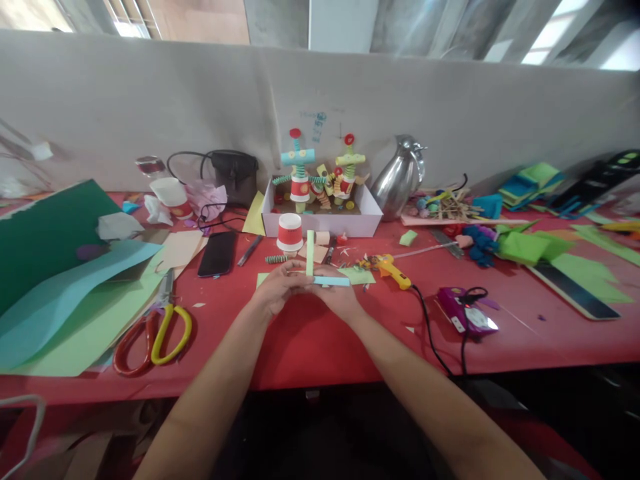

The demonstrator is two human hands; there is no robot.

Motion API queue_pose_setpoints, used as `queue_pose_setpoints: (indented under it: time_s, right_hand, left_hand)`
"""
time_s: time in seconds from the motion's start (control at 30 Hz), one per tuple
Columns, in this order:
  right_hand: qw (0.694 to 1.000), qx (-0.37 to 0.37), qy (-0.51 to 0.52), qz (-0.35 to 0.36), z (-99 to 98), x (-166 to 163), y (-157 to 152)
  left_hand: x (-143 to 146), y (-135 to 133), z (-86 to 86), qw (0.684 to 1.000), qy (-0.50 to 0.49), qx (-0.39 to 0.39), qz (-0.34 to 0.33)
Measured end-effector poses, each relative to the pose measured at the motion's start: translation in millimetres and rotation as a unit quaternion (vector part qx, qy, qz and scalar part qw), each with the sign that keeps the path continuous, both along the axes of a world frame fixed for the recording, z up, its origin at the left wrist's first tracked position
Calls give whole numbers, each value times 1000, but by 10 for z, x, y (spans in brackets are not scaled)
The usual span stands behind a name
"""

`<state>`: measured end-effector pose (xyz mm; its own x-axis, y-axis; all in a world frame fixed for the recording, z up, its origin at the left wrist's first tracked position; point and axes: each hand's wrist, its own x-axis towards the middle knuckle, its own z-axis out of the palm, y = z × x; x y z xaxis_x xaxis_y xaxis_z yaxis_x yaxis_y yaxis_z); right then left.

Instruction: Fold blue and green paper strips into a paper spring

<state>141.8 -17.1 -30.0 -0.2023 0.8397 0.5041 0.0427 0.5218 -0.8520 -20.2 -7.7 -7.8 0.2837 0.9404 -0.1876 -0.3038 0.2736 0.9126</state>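
In front of me, over the near middle of the red table, my two hands meet around two paper strips set at a right angle. The pale green paper strip [311, 252] points away from me, and the light blue paper strip [333, 282] lies crosswise to the right. My left hand [281, 285] is closed, with its fingertips pinching the corner where the strips meet. My right hand [343, 297] is closed under and behind the blue strip; most of its fingers are hidden. Just beyond stand a red and white paper cup [290, 233] and a coiled green paper spring [277, 259].
A yellow glue gun [395, 272] lies right of my hands, its cord running to a purple power box [463, 312]. Large scissors [153, 333] and a phone [217, 254] are left. Behind stand a white box [323, 225] holding paper-cup figures and a steel jug [399, 177].
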Motion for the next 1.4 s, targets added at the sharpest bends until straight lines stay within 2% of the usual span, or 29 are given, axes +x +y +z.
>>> queue_pose_setpoints:
  time_s: [0.17,0.23,0.33,0.5,0.63,0.8,1.17,1.4]
  right_hand:
    - [984,-144,104,0,0,-47,-25]
    - [975,-178,132,-14,-7,-57,-20]
    - [975,-180,126,-29,-1,-60,-10]
    - [987,-125,72,-71,44,-54,-21]
    - [977,-172,102,-76,13,-60,-8]
    - [960,-211,171,-76,-68,-62,38]
    - [952,-241,189,18,-84,-43,71]
    - [945,-267,178,53,-50,-36,77]
  left_hand:
    - [7,11,-19,999,-20,5,39]
    - [13,14,-30,999,-16,-5,48]
    - [21,15,-51,998,-12,-14,53]
    - [44,13,-79,998,-24,-8,49]
    - [58,11,-72,996,-33,-40,69]
    - [43,13,-24,995,-46,-81,28]
    - [39,23,-17,992,-43,-109,44]
    - [10,30,-35,990,-55,-120,48]
